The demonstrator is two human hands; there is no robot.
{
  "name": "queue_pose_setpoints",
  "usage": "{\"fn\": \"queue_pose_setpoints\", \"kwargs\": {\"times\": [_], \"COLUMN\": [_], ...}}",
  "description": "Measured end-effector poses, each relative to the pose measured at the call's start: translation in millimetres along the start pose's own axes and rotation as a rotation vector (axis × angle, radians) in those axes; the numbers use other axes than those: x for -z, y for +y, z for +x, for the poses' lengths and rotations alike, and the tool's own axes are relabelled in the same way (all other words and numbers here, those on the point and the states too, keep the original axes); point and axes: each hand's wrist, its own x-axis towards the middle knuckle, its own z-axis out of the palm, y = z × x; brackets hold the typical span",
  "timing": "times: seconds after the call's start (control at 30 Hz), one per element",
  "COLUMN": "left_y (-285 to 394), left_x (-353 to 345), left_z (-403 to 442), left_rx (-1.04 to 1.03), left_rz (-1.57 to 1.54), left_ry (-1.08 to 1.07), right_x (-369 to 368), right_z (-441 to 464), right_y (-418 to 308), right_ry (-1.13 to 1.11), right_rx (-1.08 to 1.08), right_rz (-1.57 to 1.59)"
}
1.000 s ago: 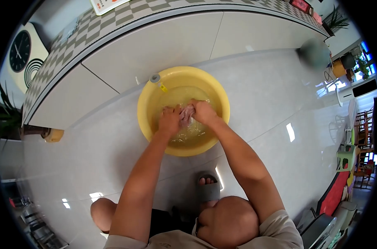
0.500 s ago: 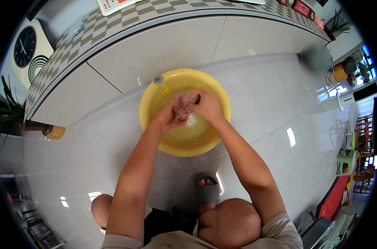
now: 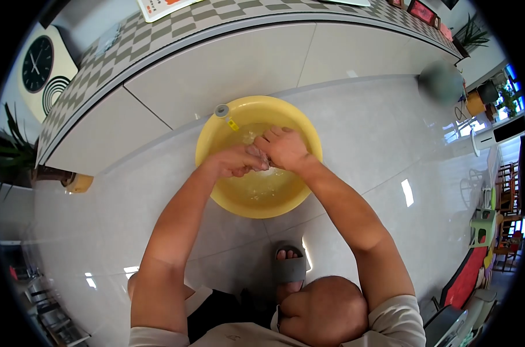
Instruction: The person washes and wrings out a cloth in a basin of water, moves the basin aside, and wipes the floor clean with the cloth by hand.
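Note:
A yellow round basin (image 3: 257, 205) with water in it stands on the floor. Over the water, my left hand (image 3: 236, 161) is closed around a wet, pinkish cloth (image 3: 261, 156), most of which is hidden by the fingers. My right hand (image 3: 284, 148) grips the same cloth from the right, knuckles up, touching my left hand. A round grey-topped item with a yellow tag (image 3: 222, 110) sits at the basin's upper left rim.
Light cabinets (image 3: 216, 69) with a checkered top run behind the basin. At the left are a clock (image 3: 37, 63) and a potted plant (image 3: 14, 150). A slippered foot (image 3: 289, 263) is below the basin. A green stool (image 3: 482, 227) stands far right.
Both hands have lifted the cloth from the water and closed more tightly around it. It now shows as a small bunch between them, where it was spread wider half a second ago.

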Motion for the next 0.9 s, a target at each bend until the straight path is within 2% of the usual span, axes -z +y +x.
{"fn": "queue_pose_setpoints", "kwargs": {"times": [0.07, 0.17, 0.23, 0.27, 0.33, 0.37, 0.43, 0.47, 0.53, 0.57, 0.67, 0.73, 0.77, 0.87, 0.9], "left_y": [0, -20, -28, -31, -28, -27, -32, -36, -15, -4, 8, 14, 16, -14, -14], "left_x": [-10, -22, -25, -24, -23, -20, 6, 18, 19, 14, -6, -18, -22, -24, -21], "left_z": [4, 18, 31, 36, 33, 30, 32, 35, 18, 9, 5, -1, -2, 34, 34], "left_rx": [-0.048, -0.379, -0.335, -0.311, -0.285, -0.272, -0.248, -0.232, 0.010, 0.129, 0.219, 0.234, 0.241, -0.069, -0.163], "left_rz": [0.338, 0.847, 1.073, 1.187, 1.105, 1.064, 0.774, 0.626, 0.337, 0.192, -0.025, 0.174, 0.275, 1.008, 1.108], "left_ry": [0.148, 0.499, 0.664, 0.747, 0.765, 0.774, 0.561, 0.461, 0.252, 0.141, -0.155, -0.016, 0.055, 0.505, 0.602], "right_x": [-7, -3, -11, -13, -14, -15, -4, -5, -9, -14, -24, -26, -27, -20, -19], "right_z": [3, 9, 11, 13, 12, 2, -21, -28, -38, -37, -31, -23, -21, -9, -3], "right_y": [-4, -15, -13, -8, 3, 4, -5, -4, 1, -1, -4, 3, 3, -7, -8], "right_ry": [-0.132, -0.373, -0.449, -0.470, -0.505, -0.347, -0.040, 0.090, 0.352, 0.310, 0.179, 0.085, 0.013, -0.161, -0.186], "right_rx": [-0.111, -0.372, -0.558, -0.550, -0.548, -0.509, -0.418, -0.270, 0.025, 0.029, 0.021, 0.010, -0.066, -0.288, -0.357], "right_rz": [-0.013, 0.144, 0.318, 0.368, 0.477, 0.418, 0.292, 0.234, 0.113, 0.123, 0.101, 0.017, 0.025, 0.065, 0.087]}}
